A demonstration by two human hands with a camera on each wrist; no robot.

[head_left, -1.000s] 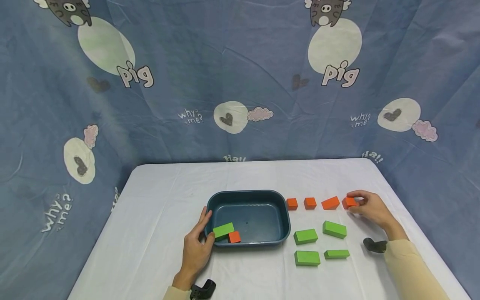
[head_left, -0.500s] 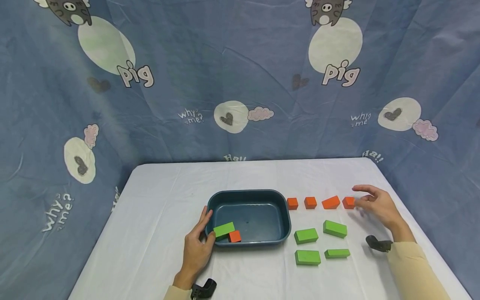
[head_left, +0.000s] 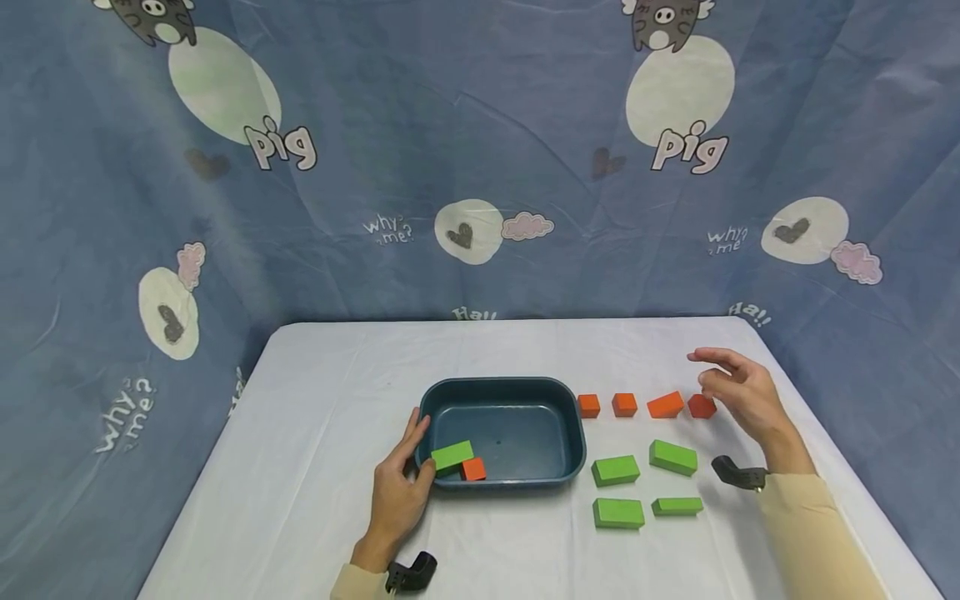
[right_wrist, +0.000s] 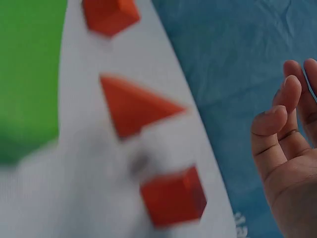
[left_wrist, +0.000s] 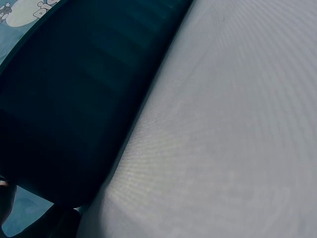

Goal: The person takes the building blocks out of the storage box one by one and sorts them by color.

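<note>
My left hand (head_left: 400,496) grips the left end of a dark blue plastic tray (head_left: 510,485), fingers along its outer side and thumb at the near corner. Inside that corner lie a green block (head_left: 452,455) and an orange block (head_left: 473,469). My right hand (head_left: 742,396) hovers at the right with curved, parted fingers and nothing between them. Just below its fingertips is the rightmost orange block (head_left: 702,407), also seen in the right wrist view as an orange block (right_wrist: 171,198). Left of it lies an orange triangular block (head_left: 666,405).
Two small orange blocks, a nearer one (head_left: 588,406) and another (head_left: 625,405), continue the row beside the tray. Several green blocks (head_left: 618,513) lie in front of them. The white table (head_left: 360,358) ends at a blue printed curtain (head_left: 360,275).
My right hand has let go of the rightmost orange block and lifted up and away. That block now sits turned, showing a darker face. The left hand stays on the tray; the view shifts slightly.
</note>
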